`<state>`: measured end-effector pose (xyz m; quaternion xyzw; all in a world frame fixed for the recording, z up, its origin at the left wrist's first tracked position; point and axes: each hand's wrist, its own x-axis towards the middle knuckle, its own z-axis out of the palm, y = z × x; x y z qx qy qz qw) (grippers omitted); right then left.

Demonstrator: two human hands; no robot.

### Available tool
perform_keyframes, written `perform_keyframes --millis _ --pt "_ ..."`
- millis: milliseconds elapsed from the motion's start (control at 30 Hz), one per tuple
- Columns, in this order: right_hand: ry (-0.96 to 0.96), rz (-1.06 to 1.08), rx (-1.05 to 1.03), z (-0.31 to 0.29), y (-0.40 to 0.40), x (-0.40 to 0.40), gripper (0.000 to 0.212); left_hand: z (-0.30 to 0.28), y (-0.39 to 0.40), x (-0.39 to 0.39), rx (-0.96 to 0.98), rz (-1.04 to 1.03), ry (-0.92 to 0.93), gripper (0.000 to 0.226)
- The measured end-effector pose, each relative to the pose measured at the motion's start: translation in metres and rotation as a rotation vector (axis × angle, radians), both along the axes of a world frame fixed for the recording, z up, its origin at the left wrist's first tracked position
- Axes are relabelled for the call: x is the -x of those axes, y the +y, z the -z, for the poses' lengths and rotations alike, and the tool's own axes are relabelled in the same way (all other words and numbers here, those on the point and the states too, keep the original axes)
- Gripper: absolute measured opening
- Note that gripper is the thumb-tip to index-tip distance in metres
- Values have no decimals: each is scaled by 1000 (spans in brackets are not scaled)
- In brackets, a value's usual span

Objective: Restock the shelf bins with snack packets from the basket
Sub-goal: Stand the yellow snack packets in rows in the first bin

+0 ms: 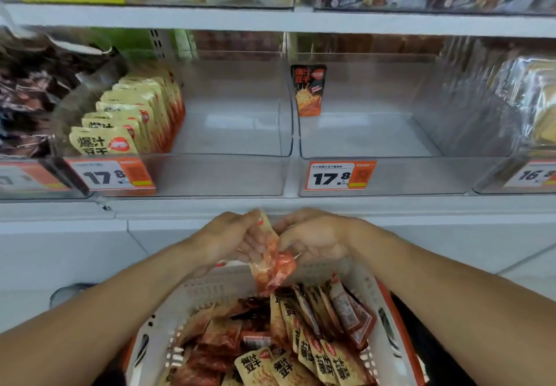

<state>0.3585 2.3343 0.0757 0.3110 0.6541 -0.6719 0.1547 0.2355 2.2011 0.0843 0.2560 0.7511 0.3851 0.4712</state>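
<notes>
From the head view, I am gathering a small bunch of snack packets (272, 260) between both hands just above the far rim of the basket (210, 291). My left hand (231, 235) is curling its fingers round the bunch from one side, and my right hand (313, 235) is pinching it from the other, so both are grasping the same packets, beige on top and red below. More packets are lying loose in the basket below my hands. Above the basket, the left bin (234, 172) is holding a row of beige packets (135, 115) along its left side only, and the right bin (421, 175) is holding just one dark orange packet (308, 90) against its left wall. I judge I am squaring the bunch before shelving it; next I need to lift it over a bin's front lip and stand it upright.
</notes>
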Motion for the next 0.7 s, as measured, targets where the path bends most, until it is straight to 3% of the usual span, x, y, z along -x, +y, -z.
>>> perform_keyframes --millis 167,267,400,467,567,700 --pt "-30 -63 -97 -38 7 5 26 -15 -17 21 150 122 296 55" --pt "26 -50 1 -52 7 0 31 -24 -24 25 136 91 189 48" --pt "51 -35 -49 -57 -8 6 30 -31 -25 20 -167 -105 76 23" --pt "92 -84 -166 -57 -17 10 26 -36 -29 22 -273 -93 171 21" --pt "240 -136 -554 -58 -24 17 27 -46 -43 31 -359 39 396 21" --pt "461 -139 -670 -62 -36 27 30 -52 -65 40 -395 111 547 15"
